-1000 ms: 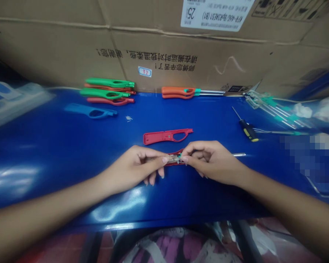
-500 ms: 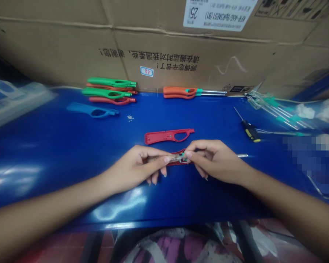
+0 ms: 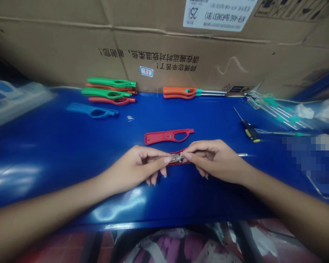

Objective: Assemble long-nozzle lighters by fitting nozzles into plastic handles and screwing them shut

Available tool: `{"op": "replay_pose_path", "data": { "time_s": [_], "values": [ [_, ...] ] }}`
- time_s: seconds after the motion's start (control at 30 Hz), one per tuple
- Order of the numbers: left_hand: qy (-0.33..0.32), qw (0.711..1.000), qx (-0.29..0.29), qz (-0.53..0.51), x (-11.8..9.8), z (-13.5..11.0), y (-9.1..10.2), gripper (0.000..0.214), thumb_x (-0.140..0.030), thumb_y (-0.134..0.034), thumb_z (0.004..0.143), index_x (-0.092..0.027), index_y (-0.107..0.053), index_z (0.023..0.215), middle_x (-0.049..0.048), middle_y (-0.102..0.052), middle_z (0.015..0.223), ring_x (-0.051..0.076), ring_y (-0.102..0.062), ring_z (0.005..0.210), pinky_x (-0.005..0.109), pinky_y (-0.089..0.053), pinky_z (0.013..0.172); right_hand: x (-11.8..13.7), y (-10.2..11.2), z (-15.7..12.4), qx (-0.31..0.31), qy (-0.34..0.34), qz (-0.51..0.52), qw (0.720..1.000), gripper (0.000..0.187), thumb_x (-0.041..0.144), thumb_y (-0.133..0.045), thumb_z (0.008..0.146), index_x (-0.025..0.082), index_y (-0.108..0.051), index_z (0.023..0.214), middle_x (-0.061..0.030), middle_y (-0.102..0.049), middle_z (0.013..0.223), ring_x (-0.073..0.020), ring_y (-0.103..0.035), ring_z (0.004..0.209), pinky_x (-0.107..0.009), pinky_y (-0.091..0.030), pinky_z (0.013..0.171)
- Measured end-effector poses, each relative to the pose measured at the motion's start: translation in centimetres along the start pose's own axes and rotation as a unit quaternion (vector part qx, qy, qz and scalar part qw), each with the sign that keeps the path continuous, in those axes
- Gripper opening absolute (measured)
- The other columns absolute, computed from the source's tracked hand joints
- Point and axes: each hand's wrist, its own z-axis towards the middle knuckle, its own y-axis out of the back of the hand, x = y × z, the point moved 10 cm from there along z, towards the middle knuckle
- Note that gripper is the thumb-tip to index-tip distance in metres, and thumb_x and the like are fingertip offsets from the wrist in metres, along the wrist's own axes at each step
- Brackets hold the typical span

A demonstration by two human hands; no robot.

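Note:
Over the table's middle, my left hand [image 3: 141, 164] is closed, thumb and forefinger pinching a small translucent lighter part [image 3: 175, 157]. My right hand [image 3: 218, 160] is closed too, its fingertips pinched at the right end of that part, where a whitish bit shows; what exactly they grip is hidden. Beneath both hands lies a red lighter shell half [image 3: 178, 163], mostly covered. A metal tube end [image 3: 242, 155] sticks out to the right behind my right hand. Just beyond my hands, the other red shell half [image 3: 157, 137] lies with its hollow side up.
Green and orange lighter shells [image 3: 106, 92] are stacked at the back left, near a blue shell [image 3: 91, 110] and several tiny screws [image 3: 129, 118]. Orange lighters [image 3: 179, 92] lie against the cardboard box [image 3: 159, 40]. A screwdriver [image 3: 249, 129] and metal lighter tubes [image 3: 282, 111] are at right.
My right fingertips have shifted slightly left, closer to my left ones. The green bit between the hands is now covered. My left hand has barely moved.

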Motion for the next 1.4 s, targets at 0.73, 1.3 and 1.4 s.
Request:
{"op": "replay_pose_path", "data": {
  "time_s": [0.73,1.3,1.4],
  "values": [
    [-0.013,0.994,-0.028,0.103,-0.1,-0.1,0.4,0.039,-0.046,-0.06,0.094,-0.014,-0.078,0.106,0.0022,-0.068,0.07,0.005,-0.038,0.045,0.019,-0.026,0.042,-0.2,0.0,0.2,-0.018,-0.028,0.013,0.999,0.02,0.035,-0.068,0.086,0.015,-0.068,0.087,0.0051,-0.055,0.05,-0.0068,-0.046,0.039,-0.019,-0.038,0.039],
    [-0.159,0.958,-0.06,0.23,-3.3,-1.0,1.0,0.024,-0.031,-0.062,0.096,-0.025,-0.076,0.114,0.0041,-0.072,0.097,0.016,-0.064,0.086,0.026,-0.049,0.072,3.3,0.0,-0.4,-0.05,0.165,-0.159,0.972,0.019,0.032,-0.065,0.091,0.017,-0.076,0.089,-0.0032,-0.068,0.082,-0.0063,-0.043,0.052,-0.023,-0.034,0.049],
    [-0.165,0.956,-0.056,0.236,-3.3,-0.9,0.8,0.023,-0.03,-0.062,0.096,-0.025,-0.076,0.113,0.0038,-0.072,0.097,0.016,-0.065,0.086,0.025,-0.049,0.071,3.4,-0.2,-0.4,-0.042,0.171,-0.165,0.971,0.02,0.032,-0.064,0.093,0.017,-0.075,0.086,-0.0029,-0.068,0.08,-0.0071,-0.044,0.054,-0.024,-0.034,0.05]
  ]
}}
